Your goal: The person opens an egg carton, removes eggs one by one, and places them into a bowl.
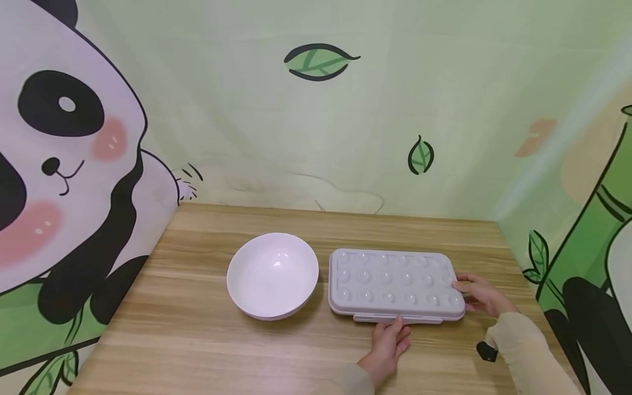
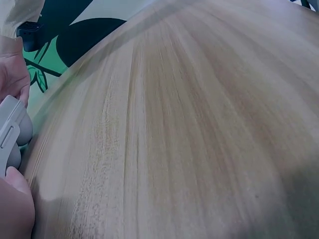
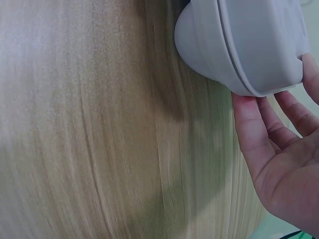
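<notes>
A light grey lidded egg box (image 1: pixel 395 280) with rows of rounded bumps on its lid lies on the wooden table. My right hand (image 1: pixel 481 295) grips its right end; in the right wrist view the thumb lies against the lid and the fingers (image 3: pixel 249 127) reach the side and underside. At the box's front, my left hand (image 1: pixel 387 348) holds the edge by the long latch (image 1: pixel 395 319), one digit lying over it. The left wrist view shows only part of that hand (image 2: pixel 15 204) beside the latch. The box's inside is hidden by its lid.
Left of the box stands a white bowl (image 1: pixel 273 277) with nothing in it, a small gap between them. The wooden table (image 1: pixel 197 351) ends at the back against a green wall covering (image 1: pixel 237 120) printed with pandas and leaves. A black device (image 1: pixel 486 351) sits at my right wrist.
</notes>
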Available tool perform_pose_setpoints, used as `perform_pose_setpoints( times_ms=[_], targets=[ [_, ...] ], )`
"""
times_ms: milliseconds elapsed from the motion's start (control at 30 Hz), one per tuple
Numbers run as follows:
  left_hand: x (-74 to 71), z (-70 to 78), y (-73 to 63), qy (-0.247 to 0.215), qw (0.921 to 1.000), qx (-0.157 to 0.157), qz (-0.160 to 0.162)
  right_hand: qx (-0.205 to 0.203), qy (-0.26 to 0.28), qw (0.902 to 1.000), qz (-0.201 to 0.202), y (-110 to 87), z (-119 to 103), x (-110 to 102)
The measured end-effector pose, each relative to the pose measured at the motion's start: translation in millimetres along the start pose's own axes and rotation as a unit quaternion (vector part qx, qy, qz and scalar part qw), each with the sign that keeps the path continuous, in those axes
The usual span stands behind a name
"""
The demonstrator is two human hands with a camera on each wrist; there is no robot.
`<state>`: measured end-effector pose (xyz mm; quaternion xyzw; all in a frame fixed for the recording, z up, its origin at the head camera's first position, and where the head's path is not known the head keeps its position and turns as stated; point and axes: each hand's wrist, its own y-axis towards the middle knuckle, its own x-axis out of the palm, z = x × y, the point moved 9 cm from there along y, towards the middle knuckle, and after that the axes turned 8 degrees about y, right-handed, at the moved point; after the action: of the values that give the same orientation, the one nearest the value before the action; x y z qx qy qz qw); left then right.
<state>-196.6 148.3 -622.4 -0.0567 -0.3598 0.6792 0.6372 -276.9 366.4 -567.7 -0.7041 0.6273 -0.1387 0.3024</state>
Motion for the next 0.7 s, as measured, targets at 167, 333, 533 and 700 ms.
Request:
perform_pose_setpoints(
  times_ms=[167, 333, 533, 700],
  targets=[
    [-1.2, 1.0, 1.5, 0.013, 0.9996, 0.014, 0.019, -0.004, 0.001, 1.0000, -0.001, -0.5, -0.5, 0.6],
    [-2.1, 2.5, 0.1, 0.017, 0.9986, 0.024, 0.043, -0.005, 0.002, 1.0000, -0.002, -1.0, -0.6, 0.5],
    [-6.1, 3.8, -2.8, 0.030, 0.9963, 0.031, 0.075, -0.004, 0.000, 1.0000, -0.001, -1.7, -0.7, 1.5],
    [-6.9, 5.8, -6.1, 0.040, 0.9935, 0.039, 0.099, -0.005, 0.000, 1.0000, 0.000, -2.4, -1.4, 0.7]
  ],
)
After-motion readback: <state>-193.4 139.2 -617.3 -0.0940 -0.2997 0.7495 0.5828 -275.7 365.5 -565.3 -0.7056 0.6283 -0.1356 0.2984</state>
